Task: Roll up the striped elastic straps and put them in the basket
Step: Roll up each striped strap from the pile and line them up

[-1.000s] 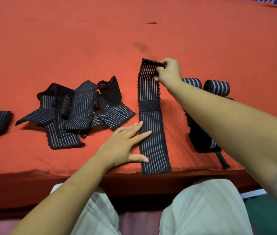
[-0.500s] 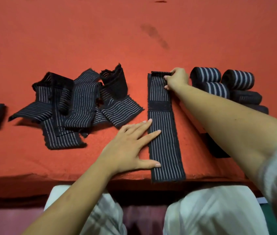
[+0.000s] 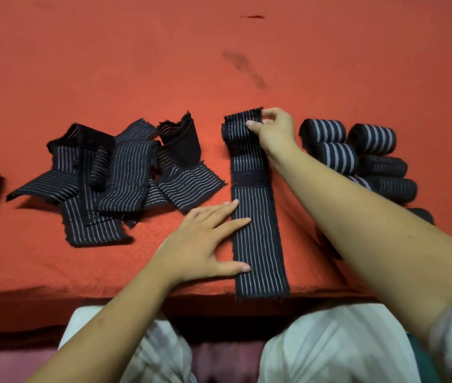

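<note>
Head view: right hand [image 3: 276,131] pinches flat ribbed strap [image 3: 255,217], far end.

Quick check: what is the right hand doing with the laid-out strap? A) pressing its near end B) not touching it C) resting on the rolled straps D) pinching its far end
D: the right hand pinches the laid-out strap at its far end; the left hand lies flat on its near half.

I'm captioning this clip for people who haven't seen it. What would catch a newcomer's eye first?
Against the red cloth, one striped strap lies stretched flat at centre; the right hand pinches its far end, the left hand presses flat on its near half. Right of it sit rolled straps; left of it, a heap of loose straps.
</note>
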The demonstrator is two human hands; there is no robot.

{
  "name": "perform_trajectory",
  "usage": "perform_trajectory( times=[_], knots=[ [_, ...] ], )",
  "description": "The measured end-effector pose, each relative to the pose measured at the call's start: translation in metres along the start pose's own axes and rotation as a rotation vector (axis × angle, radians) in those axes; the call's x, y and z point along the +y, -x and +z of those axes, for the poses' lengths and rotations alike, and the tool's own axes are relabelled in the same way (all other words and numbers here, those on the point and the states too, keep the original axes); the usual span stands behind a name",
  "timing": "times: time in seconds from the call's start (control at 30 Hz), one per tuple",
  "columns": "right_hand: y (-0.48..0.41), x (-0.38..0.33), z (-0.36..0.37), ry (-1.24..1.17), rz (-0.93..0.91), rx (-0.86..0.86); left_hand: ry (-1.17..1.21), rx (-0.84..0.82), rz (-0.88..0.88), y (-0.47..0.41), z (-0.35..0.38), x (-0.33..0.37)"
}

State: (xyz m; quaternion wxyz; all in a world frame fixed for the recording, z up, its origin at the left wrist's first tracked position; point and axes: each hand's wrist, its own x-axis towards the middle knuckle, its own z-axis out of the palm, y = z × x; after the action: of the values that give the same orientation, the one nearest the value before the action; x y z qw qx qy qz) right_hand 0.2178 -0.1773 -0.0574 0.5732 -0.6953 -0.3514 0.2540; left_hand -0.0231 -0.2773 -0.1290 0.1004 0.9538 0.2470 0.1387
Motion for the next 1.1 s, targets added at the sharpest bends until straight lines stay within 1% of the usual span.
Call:
perform_trajectory(
  times=[0.1, 0.2, 0.27, 0.4, 0.47, 0.57, 0.63, 0.7, 0.77, 0.9, 0.97, 1.03, 1.1],
  knots=[
    [0.050, -0.022, -0.017, -0.044, -0.150, -0.129, 0.071, 0.034, -0.027, -0.002, -0.001, 0.000],
    [0.095, -0.026, -0.041, -0.076, -0.221, -0.166, 0.236, 0.065, -0.081, -0.003, -0.003, 0.000],
    [0.120, -0.020, -0.057, -0.085, -0.229, -0.146, 0.443, 0.132, -0.146, -0.003, -0.007, 0.001],
    [0.163, -0.006, -0.079, -0.128, -0.185, -0.121, 0.955, 0.394, -0.420, -0.008, -0.022, 0.013],
    [0.180, -0.001, -0.086, -0.163, -0.164, -0.113, 1.059, 0.463, -0.466, -0.013, -0.028, 0.026],
    [0.199, 0.002, -0.095, -0.170, -0.145, -0.102, 1.092, 0.501, -0.414, -0.017, -0.031, 0.045],
    [0.206, 0.003, -0.099, -0.195, -0.109, -0.086, 1.121, 0.500, -0.369, -0.017, -0.032, 0.056],
    [0.211, 0.004, -0.103, -0.192, -0.094, -0.073, 1.146, 0.489, -0.360, -0.017, -0.032, 0.062],
    [0.214, 0.005, -0.108, -0.164, -0.107, -0.068, 1.174, 0.504, -0.406, -0.018, -0.031, 0.064],
    [0.215, -0.001, -0.122, -0.090, -0.192, 0.029, 1.226, 0.640, -0.561, -0.028, -0.041, 0.063],
    [0.215, -0.008, -0.129, -0.140, -0.210, 0.024, 1.245, 0.670, -0.561, -0.034, -0.054, 0.068],
    [0.217, -0.017, -0.132, -0.197, -0.211, -0.016, 1.193, 0.616, -0.493, -0.039, -0.065, 0.073],
    [0.216, -0.022, -0.132, -0.186, -0.224, -0.021, 1.137, 0.548, -0.410, -0.042, -0.076, 0.078]
  ],
)
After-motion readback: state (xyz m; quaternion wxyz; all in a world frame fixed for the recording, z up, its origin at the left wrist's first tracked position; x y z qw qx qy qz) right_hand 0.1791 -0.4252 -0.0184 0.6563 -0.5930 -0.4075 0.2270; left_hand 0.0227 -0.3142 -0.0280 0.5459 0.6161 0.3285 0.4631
